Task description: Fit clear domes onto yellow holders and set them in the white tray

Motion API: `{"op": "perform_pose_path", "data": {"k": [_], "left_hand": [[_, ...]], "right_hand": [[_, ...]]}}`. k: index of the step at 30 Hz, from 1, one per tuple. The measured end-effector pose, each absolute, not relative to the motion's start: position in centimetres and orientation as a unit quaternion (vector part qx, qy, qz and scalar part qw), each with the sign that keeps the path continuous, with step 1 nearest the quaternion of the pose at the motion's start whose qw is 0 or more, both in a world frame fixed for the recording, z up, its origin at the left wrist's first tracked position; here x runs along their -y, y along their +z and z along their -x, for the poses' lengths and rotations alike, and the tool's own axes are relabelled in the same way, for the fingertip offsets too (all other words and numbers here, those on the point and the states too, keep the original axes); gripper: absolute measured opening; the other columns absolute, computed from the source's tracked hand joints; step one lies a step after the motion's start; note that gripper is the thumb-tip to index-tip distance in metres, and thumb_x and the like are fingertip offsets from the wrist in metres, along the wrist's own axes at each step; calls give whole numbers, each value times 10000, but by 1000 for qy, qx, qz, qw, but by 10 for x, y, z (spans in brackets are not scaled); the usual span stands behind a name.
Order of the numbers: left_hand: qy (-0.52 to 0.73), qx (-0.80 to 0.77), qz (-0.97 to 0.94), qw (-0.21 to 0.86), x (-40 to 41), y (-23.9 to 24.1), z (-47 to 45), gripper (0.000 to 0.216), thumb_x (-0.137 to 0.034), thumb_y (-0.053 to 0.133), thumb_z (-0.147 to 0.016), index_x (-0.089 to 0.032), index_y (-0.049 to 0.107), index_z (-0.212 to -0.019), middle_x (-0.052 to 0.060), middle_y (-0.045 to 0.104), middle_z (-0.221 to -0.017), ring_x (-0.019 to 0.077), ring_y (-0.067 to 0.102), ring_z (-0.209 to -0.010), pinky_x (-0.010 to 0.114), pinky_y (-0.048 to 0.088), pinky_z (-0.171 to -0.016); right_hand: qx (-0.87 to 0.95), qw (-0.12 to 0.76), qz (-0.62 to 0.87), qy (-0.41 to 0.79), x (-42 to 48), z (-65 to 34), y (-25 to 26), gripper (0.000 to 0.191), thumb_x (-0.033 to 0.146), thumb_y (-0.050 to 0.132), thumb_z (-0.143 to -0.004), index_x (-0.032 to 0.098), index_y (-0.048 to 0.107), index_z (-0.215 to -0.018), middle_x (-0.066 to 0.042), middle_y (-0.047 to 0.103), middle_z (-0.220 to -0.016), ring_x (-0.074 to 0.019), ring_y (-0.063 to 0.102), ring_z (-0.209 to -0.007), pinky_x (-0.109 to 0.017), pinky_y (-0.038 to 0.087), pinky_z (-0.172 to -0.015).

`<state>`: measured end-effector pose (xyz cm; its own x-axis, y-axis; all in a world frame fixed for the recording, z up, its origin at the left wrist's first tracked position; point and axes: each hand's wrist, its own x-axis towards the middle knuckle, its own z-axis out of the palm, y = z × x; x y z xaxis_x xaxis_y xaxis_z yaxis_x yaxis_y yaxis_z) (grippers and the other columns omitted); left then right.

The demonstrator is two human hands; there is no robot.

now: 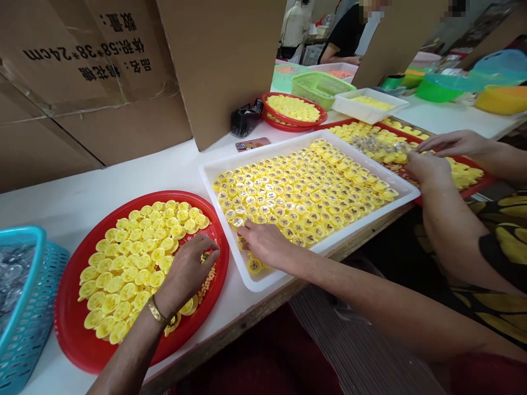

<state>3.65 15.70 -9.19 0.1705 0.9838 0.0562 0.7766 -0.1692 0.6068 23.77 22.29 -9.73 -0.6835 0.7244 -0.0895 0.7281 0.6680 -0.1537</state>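
Note:
Over the right side of a round red tray point(78, 340) my left hand point(187, 274), with a gold bracelet at the wrist, has its fingers curled and drawn together. What they hold, if anything, is hidden. Round yellow plastic pieces point(135, 258) fill much of that tray, and tiny loose bits point(208, 282) lie by the fingers. My right hand point(265, 244) reaches into the near left corner of a white tray point(263, 282), fingertips bent down among rows of yellow pieces with printed, shiny round tops point(288, 197). Its fingertips look closed; the thing in them cannot be made out.
At far left stands a blue basket point(37, 285) of clear plastic pieces. A co-worker's hands point(436, 156) work over another red tray point(469, 189) at right. Cardboard point(230, 66) walls the back; a phone point(252, 144) and stacked red trays point(294, 112) lie before it.

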Motion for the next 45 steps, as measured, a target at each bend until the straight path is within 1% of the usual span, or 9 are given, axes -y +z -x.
{"op": "perform_pose_path", "data": {"k": [8, 20, 26, 28, 30, 33, 36, 40, 45], "left_hand": [[208, -609, -725, 244, -155, -92, -39, 174, -247, 488, -867, -189, 622, -771, 46, 613, -803, 181, 592, -751, 336, 475, -726], [206, -604, -724, 262, -152, -96, -41, 188, -255, 471, -868, -182, 612, -766, 49, 607, -799, 192, 583, -754, 352, 467, -731], [216, -603, -726, 250, -149, -96, -40, 183, -249, 486, -876, -181, 631, -787, 44, 623, -812, 183, 596, -752, 348, 484, -730], [240, -608, -730, 201, -149, -94, -41, 189, -246, 483, -887, -178, 648, -826, 59, 639, -852, 192, 605, -789, 352, 495, -748], [260, -603, -744, 122, -151, -91, -48, 207, -244, 474, -900, -171, 666, -920, 87, 655, -947, 216, 604, -887, 372, 495, -807], [219, -568, -792, 35, -158, -84, -70, 282, -242, 454, -919, -174, 635, -1125, 112, 627, -1184, 271, 534, -1138, 444, 437, -963], [107, -548, -829, 31, -172, -81, -97, 327, -239, 451, -922, -157, 588, -1208, 113, 572, -1314, 299, 420, -1302, 538, 304, -1086], [-26, -540, -840, 49, -190, -79, -121, 353, -276, 480, -904, -81, 602, -1172, 166, 624, -1206, 317, 452, -1274, 597, 170, -1126], [-76, -541, -836, 58, -198, -77, -125, 373, -306, 482, -893, -77, 613, -1157, 173, 616, -1199, 314, 495, -1213, 587, 145, -1126]], "right_hand": [[-904, -32, -417, -94, -223, -231, -109, 290, 313, 541, -869, 182, 552, -1128, -68, 642, -873, -176, 591, -676, -286, 274, -529], [-903, -74, -405, -125, -226, -232, -118, 204, 243, 578, -834, 141, 570, -1010, -78, 631, -849, -165, 592, -668, -268, 340, -551], [-896, -46, -418, -144, -227, -234, -101, 202, 275, 607, -842, 150, 590, -1000, -80, 649, -900, -185, 621, -742, -275, 426, -609], [-888, -34, -442, -124, -232, -240, -91, 192, 280, 566, -879, 156, 600, -1022, -86, 663, -971, -199, 630, -817, -292, 458, -669], [-887, -30, -453, -86, -240, -249, -86, 216, 260, 506, -915, 161, 604, -1081, -106, 648, -1126, -234, 605, -995, -338, 469, -796], [-890, -1, -453, -47, -255, -263, -92, 358, 218, 443, -935, 203, 521, -1285, -82, 463, -1433, -292, 391, -1315, -470, 367, -1009], [-890, 44, -452, -46, -266, -273, -105, 458, 242, 383, -954, 293, 393, -1410, 3, 301, -1537, -304, 205, -1422, -566, 234, -1092], [-888, 54, -453, -58, -269, -278, -114, 482, 296, 332, -965, 345, 329, -1445, 17, 268, -1549, -321, 151, -1436, -606, 187, -1098], [-882, 59, -462, -72, -270, -278, -112, 500, 300, 342, -961, 352, 302, -1457, -3, 230, -1563, -344, 175, -1426, -601, 184, -1095]]}}
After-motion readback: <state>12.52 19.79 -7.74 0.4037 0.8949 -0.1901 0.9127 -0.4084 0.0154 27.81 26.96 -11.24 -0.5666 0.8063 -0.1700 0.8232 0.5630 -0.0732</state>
